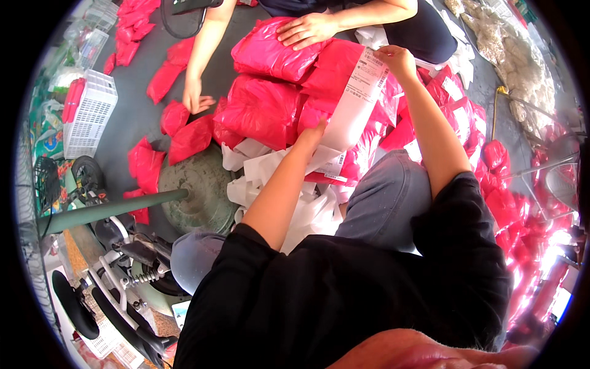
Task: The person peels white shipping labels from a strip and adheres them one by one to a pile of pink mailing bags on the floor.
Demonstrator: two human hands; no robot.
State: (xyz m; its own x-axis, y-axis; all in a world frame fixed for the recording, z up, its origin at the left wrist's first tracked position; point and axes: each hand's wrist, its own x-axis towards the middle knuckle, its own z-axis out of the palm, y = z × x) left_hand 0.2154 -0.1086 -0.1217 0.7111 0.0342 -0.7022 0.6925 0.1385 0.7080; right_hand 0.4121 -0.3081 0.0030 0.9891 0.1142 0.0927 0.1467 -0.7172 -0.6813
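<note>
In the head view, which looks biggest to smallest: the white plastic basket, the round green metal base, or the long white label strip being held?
1. Round green metal base.
2. Long white label strip and white plastic basket look about alike; the strip is nearer the camera, so I won't rank them.

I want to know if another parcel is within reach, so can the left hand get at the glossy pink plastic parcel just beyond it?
Probably yes: the left hand pinches the long white label strip at its lower end, and the glossy pink plastic parcel lies right beside it, uncovered.
</note>
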